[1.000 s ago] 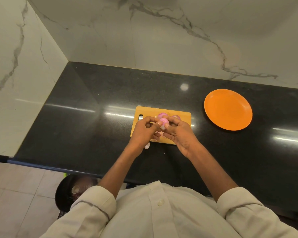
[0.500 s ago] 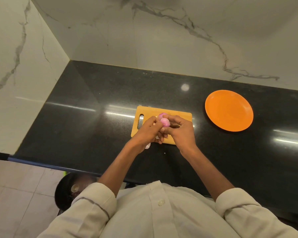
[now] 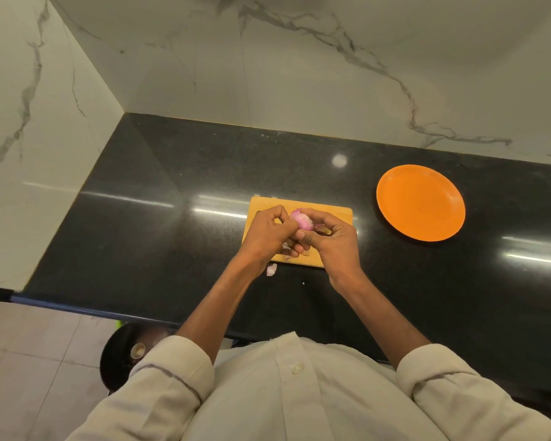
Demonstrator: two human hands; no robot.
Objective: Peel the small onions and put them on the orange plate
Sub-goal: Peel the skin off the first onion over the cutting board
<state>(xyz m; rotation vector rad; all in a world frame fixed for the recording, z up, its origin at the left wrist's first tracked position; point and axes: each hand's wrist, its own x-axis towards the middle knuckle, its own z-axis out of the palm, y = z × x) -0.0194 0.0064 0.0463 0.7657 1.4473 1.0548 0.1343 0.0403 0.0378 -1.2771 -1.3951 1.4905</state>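
Note:
A small pink onion [image 3: 302, 219] is held between both hands above the wooden cutting board [image 3: 334, 214]. My left hand [image 3: 268, 237] pinches its left side with fingers curled. My right hand [image 3: 334, 240] grips it from the right, thumb and forefinger over the top. The orange plate [image 3: 420, 202] lies bare on the black counter, to the right of the board. Any other onions on the board are hidden behind my hands.
A scrap of onion peel [image 3: 271, 269] lies on the black counter [image 3: 159, 224] just in front of the board. Marble walls close off the back and left. A dark bin [image 3: 124, 354] stands on the floor below the counter edge.
The onion has turned in my fingers and shows more pale, bare surface. Both hands stayed over the board, shifting slightly toward each other.

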